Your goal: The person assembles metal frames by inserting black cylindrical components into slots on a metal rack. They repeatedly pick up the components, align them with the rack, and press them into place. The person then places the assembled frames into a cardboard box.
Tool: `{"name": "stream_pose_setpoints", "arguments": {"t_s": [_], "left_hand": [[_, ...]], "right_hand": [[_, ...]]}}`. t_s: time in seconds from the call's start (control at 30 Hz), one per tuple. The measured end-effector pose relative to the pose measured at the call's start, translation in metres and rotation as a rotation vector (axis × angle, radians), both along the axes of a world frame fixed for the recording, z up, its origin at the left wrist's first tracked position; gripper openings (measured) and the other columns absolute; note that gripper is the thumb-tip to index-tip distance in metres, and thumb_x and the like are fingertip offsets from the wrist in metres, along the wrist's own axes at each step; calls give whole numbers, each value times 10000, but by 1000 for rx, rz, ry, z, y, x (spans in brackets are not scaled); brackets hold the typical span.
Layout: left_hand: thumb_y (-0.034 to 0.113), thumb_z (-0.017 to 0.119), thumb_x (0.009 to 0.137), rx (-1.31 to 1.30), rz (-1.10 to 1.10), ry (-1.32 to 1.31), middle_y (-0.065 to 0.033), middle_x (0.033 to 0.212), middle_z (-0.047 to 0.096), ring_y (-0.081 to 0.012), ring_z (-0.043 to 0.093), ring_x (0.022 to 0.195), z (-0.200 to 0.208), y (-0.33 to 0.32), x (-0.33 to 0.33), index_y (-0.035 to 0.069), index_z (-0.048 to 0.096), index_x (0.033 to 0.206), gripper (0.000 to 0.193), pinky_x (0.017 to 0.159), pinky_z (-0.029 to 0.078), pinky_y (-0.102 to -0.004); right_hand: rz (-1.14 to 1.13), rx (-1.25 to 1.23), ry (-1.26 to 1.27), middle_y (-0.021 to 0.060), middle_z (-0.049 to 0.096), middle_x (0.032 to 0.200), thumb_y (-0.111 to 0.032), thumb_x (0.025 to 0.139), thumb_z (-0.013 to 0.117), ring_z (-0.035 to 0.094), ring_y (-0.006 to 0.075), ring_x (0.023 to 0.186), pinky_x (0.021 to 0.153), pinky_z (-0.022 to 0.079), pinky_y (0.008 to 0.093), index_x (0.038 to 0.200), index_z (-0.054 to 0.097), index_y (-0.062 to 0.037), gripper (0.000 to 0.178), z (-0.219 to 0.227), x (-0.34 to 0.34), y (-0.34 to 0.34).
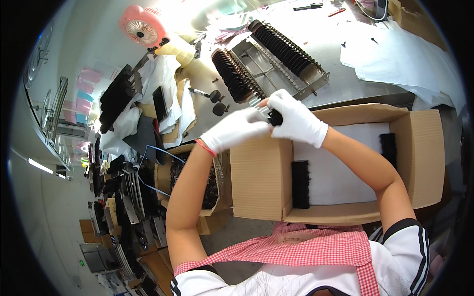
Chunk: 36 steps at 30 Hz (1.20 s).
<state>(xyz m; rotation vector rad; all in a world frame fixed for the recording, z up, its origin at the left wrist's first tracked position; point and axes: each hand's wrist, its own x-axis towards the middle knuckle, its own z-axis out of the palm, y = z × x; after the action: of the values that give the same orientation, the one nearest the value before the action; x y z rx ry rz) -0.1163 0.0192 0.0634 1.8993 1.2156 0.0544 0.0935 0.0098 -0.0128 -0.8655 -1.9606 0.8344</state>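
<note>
A box (425, 158) is holding white paper (335, 170) and black strips (300, 185); a second box (225, 182), dark scraps (209, 190). Near the rack (267, 72) on the tabletop (351, 89), the right hand (299, 120) is gripping a black piece (276, 117); the left hand (237, 130) is blurring, grip unclear. A pink fan (142, 29) is standing beyond.

white gloves (301, 123), red wristband (205, 147), red-checked apron (316, 250), black-striped white sleeves (406, 245)

Bright glare bleaches the table (285, 20) at the top; the left grip (239, 129) looks blurred.
</note>
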Motion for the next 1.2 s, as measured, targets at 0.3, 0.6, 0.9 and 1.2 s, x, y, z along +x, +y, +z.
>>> {"name": "stream_pose_setpoints", "arguments": {"t_s": [0.3,0.6,0.9,1.2], "left_hand": [[412,752,797,360,325,190,-194,1032,663,-264,659,951,-58,104,-33,-50,559,1126,599,871,508,-351],[196,618,808,-61,742,-180,-249,872,663,-385,664,838,-79,104,10,-46,537,1046,349,807,531,-403],[245,533,916,588,394,555,-264,963,688,-393,683,862,-18,48,33,-1,556,1101,308,775,541,-487],[213,399,1023,-38,340,-505,-120,1124,602,-192,597,1017,-18,9,42,2,490,1285,349,792,546,-332]], "right_hand": [[-106,347,-172,133,531,1041,-51,689,710,582,330,986,847,520,383,1033,531,-46,389,-24,10,68],[-95,256,-81,160,557,1099,-69,726,662,610,360,982,857,527,399,1114,529,-29,413,-38,18,76],[-72,143,222,162,531,1265,3,767,604,508,288,1247,1104,373,374,1303,503,-28,546,-16,11,58],[94,131,3,262,293,1501,-299,740,844,419,427,1333,1105,400,416,1476,368,-58,909,16,3,21]]}}
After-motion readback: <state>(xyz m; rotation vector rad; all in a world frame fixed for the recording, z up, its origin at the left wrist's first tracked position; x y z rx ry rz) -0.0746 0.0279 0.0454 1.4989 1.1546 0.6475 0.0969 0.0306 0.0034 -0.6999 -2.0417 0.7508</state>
